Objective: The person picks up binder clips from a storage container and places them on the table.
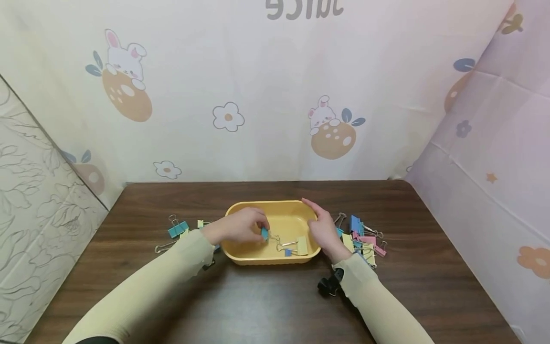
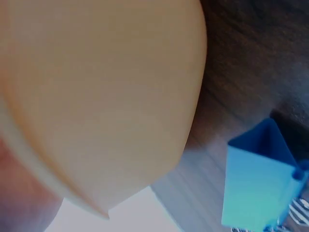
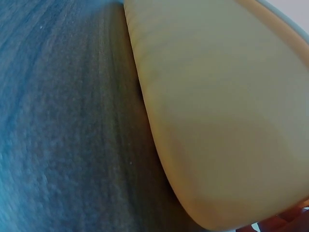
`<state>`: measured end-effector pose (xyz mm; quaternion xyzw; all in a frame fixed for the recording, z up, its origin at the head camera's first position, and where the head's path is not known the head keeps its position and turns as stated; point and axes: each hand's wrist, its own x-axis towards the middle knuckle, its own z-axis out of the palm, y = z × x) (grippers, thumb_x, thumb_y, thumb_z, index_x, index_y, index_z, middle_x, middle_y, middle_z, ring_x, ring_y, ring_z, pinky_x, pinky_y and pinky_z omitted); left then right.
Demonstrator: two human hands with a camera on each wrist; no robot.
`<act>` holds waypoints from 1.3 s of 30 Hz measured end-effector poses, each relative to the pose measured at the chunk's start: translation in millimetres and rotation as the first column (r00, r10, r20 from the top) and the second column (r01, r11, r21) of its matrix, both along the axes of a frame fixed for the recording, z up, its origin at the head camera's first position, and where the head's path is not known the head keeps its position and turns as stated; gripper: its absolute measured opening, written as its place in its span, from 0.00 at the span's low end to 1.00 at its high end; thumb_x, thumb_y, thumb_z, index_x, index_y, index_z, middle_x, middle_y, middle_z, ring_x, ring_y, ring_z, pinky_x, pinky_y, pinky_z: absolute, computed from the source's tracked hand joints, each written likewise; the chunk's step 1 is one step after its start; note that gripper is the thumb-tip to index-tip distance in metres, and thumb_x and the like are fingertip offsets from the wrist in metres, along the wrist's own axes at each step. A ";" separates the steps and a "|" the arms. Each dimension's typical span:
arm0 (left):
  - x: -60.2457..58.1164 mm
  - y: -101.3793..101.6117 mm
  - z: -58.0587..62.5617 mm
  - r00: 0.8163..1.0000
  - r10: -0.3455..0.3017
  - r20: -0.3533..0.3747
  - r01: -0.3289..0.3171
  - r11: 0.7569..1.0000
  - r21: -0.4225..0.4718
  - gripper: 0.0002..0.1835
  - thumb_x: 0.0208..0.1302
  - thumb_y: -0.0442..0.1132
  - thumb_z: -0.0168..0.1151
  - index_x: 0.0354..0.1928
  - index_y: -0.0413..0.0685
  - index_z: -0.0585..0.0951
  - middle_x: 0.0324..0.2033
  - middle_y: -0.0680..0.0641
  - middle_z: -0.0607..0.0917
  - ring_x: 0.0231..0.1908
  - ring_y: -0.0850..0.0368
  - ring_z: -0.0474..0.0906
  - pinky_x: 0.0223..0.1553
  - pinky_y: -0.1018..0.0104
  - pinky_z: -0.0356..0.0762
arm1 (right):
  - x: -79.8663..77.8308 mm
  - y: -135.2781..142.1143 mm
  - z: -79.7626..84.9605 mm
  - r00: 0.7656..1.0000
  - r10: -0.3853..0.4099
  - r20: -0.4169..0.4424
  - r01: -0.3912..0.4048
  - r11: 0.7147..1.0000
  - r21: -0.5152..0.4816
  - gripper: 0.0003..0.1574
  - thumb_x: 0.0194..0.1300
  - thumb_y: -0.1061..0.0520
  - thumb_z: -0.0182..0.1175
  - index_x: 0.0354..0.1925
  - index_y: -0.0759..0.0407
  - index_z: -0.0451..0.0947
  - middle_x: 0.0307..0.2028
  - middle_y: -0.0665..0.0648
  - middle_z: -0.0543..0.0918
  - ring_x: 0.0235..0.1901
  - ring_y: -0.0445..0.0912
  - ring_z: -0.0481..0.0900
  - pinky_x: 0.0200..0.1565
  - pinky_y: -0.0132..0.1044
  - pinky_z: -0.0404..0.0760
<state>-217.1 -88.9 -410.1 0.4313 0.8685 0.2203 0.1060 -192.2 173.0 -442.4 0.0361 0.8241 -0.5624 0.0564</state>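
Note:
A yellow tray (image 1: 244, 262) stands on the table with a few binder clips in it. My left hand (image 1: 240, 225) reaches over its left end and pinches a small blue binder clip (image 1: 264, 233) just above the tray floor. A yellow binder clip (image 1: 302, 245) and a small blue clip (image 1: 288, 252) lie in the tray's right half. At the right end, my right hand (image 1: 325, 231) grips the rim, one finger stretched along it. Both wrist views show mostly the tray's outer wall (image 2: 106, 96), (image 3: 227, 106); the pinching fingertips are hidden there.
Right of the tray lies a pile of blue, pink and yellow binder clips (image 1: 364, 241). More clips, including a blue one (image 1: 178, 229), lie on the left, partly behind the left sleeve. A patterned curtain (image 1: 266, 143) stands behind the brown table (image 1: 266, 306).

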 end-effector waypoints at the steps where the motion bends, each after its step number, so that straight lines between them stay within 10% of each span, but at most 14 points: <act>1: 1.1 -1.9 2.0 1.000 0.002 -0.010 -0.002 1.000 0.011 0.08 0.59 0.39 0.71 0.40 0.47 0.85 0.38 0.55 0.80 0.42 0.56 0.79 0.45 0.66 0.76 | 0.4 0.3 0.4 1.000 -0.001 0.000 0.001 1.000 0.002 0.44 0.66 0.74 0.42 0.74 0.44 0.63 0.74 0.56 0.60 0.70 0.55 0.62 0.66 0.54 0.64; 13: 25.7 -36.5 20.9 0.995 0.102 -0.015 -0.097 0.976 0.196 0.05 0.60 0.42 0.71 0.38 0.55 0.85 0.40 0.59 0.81 0.43 0.57 0.78 0.46 0.59 0.78 | 1.1 1.9 -1.6 1.000 -0.004 0.028 0.005 1.000 -0.015 0.43 0.68 0.73 0.42 0.74 0.42 0.62 0.75 0.56 0.59 0.69 0.56 0.63 0.66 0.54 0.65; 23: 58.3 -73.5 20.3 0.972 0.231 -0.039 -0.202 0.910 0.362 0.08 0.59 0.40 0.74 0.40 0.57 0.85 0.43 0.61 0.81 0.35 0.58 0.78 0.31 0.65 0.77 | 1.2 5.0 0.0 1.000 -0.006 0.030 0.007 1.000 -0.007 0.42 0.69 0.72 0.42 0.75 0.43 0.62 0.75 0.56 0.58 0.70 0.57 0.62 0.66 0.55 0.64; 33: 84.2 -120.7 -3.6 0.898 0.438 -0.036 -0.380 0.815 0.438 0.12 0.54 0.38 0.77 0.40 0.57 0.86 0.43 0.60 0.83 0.42 0.59 0.79 0.41 0.61 0.80 | 0.4 3.1 0.0 1.000 0.011 0.021 -0.010 1.000 -0.013 0.43 0.68 0.73 0.42 0.75 0.44 0.62 0.75 0.56 0.59 0.69 0.57 0.62 0.66 0.54 0.64; 39: 85.0 -141.8 -21.8 0.846 0.530 -0.047 -0.480 0.799 0.363 0.09 0.56 0.39 0.76 0.39 0.54 0.87 0.42 0.59 0.83 0.43 0.57 0.79 0.38 0.57 0.81 | -1.0 1.0 0.4 1.000 0.007 0.025 -0.007 1.000 -0.006 0.43 0.68 0.72 0.42 0.75 0.43 0.61 0.75 0.57 0.59 0.69 0.57 0.63 0.66 0.55 0.64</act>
